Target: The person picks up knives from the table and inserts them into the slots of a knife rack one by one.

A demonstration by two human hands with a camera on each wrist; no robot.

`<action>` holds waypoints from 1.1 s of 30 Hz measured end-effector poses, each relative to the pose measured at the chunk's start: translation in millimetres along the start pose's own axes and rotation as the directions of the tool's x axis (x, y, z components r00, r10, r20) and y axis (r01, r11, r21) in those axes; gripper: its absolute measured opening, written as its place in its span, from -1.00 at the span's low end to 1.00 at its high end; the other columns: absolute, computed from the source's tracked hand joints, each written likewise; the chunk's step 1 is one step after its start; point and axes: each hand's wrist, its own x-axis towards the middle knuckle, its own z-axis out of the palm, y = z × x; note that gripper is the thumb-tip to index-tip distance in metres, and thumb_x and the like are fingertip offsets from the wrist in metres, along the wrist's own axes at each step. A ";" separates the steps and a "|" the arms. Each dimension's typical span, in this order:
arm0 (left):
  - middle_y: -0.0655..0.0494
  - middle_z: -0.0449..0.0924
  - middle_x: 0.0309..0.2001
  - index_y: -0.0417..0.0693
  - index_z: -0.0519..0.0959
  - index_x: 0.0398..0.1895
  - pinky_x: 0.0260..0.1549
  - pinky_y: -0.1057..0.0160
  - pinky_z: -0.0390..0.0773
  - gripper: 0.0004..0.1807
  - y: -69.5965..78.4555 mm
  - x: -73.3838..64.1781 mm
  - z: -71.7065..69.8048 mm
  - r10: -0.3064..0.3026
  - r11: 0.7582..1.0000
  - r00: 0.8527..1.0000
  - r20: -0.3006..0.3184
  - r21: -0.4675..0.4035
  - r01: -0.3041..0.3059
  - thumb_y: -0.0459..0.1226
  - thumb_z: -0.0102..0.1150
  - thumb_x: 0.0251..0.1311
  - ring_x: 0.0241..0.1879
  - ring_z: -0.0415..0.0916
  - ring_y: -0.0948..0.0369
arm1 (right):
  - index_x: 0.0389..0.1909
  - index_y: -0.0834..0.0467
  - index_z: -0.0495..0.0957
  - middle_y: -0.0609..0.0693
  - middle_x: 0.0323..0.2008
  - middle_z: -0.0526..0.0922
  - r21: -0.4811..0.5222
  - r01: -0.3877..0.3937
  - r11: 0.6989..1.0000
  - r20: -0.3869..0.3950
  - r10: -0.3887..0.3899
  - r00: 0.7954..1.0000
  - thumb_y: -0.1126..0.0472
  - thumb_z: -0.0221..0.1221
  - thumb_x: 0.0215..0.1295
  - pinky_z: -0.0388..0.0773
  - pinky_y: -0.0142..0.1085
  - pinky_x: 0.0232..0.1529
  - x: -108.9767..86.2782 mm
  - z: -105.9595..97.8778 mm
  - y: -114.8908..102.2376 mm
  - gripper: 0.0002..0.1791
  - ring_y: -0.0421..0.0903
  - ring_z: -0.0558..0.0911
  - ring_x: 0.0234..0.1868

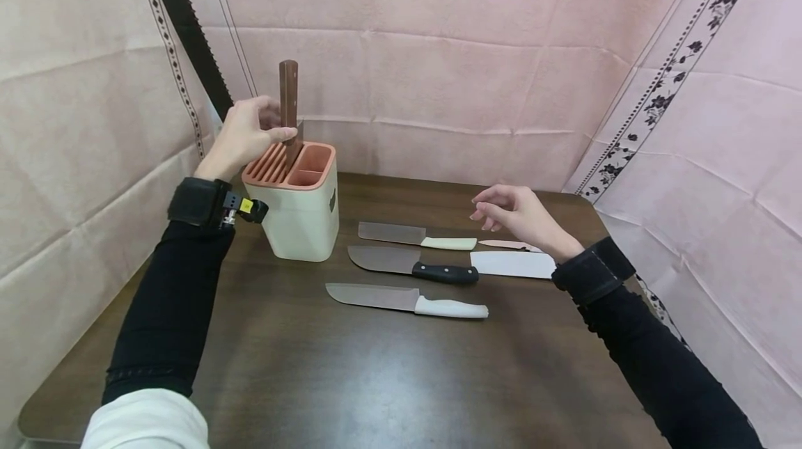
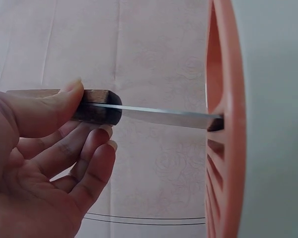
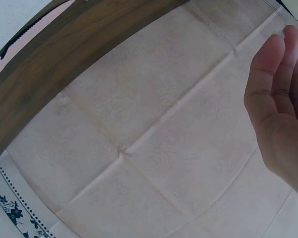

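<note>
My left hand (image 1: 241, 134) pinches the brown wooden handle of a knife (image 1: 288, 92) between thumb and fingers. The knife stands upright over the cream knife block (image 1: 302, 223). In the left wrist view the blade (image 2: 164, 117) runs into a slot of the block's orange-pink slotted top (image 2: 232, 148), with part of it showing outside. My right hand (image 1: 514, 211) hovers over the right side of the table, fingers loosely bent, holding nothing. Nearest beneath it are a small pink-bladed piece (image 1: 501, 244) and a white rectangular blade-like piece (image 1: 510, 264).
On the brown table (image 1: 351, 372) lie a cleaver with a pale green handle (image 1: 449, 243), a black-handled knife (image 1: 445, 273) and a white-handled knife (image 1: 451, 308). Pale pink cloth (image 1: 432, 80) hangs behind and at both sides.
</note>
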 end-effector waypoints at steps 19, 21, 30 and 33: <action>-0.35 0.48 0.12 -0.28 0.34 0.26 0.13 -0.19 0.37 -0.48 -11.8 1.1 3.9 -0.038 0.999 0.993 0.108 0.044 0.033 -0.21 0.13 0.32 0.12 0.43 -0.18 | 0.02 0.20 0.54 0.14 -0.20 0.73 -0.013 -0.044 0.999 -0.014 0.044 0.999 0.16 0.11 0.40 0.64 -0.37 -0.31 -11.7 -4.0 12.5 -0.73 0.02 0.65 -0.35; -0.35 0.49 0.11 -0.26 0.35 0.26 0.14 -0.19 0.37 -0.48 -13.1 1.0 4.6 -0.040 0.999 0.993 0.113 0.041 0.035 -0.21 0.14 0.31 0.13 0.44 -0.17 | 0.02 0.20 0.54 0.14 -0.20 0.73 -0.014 -0.048 0.999 -0.018 0.047 0.999 0.16 0.11 0.40 0.64 -0.36 -0.30 -11.9 -4.3 13.7 -0.72 -0.04 0.65 -0.37; -0.34 0.51 0.12 -0.22 0.38 0.24 0.21 -0.21 0.30 -0.48 -18.4 -0.9 6.6 -0.074 0.996 0.987 0.143 0.050 0.068 -0.20 0.20 0.27 0.15 0.44 -0.16 | 0.02 0.26 0.54 0.16 -0.21 0.73 0.017 -0.069 0.997 -0.022 0.069 0.997 0.16 0.11 0.40 0.65 -0.36 -0.30 -13.1 -5.4 18.0 -0.70 -0.13 0.65 -0.39; -0.35 0.53 0.09 -0.23 0.40 0.19 0.18 -0.19 0.34 -0.51 -20.1 -2.5 7.3 -0.076 0.996 0.986 0.150 0.056 0.069 -0.20 0.21 0.25 0.12 0.46 -0.16 | 0.02 0.27 0.53 0.26 -0.18 0.70 0.028 -0.071 0.997 -0.017 0.072 0.997 0.17 0.10 0.41 0.63 -0.41 -0.31 -13.3 -5.3 18.9 -0.70 -0.14 0.66 -0.38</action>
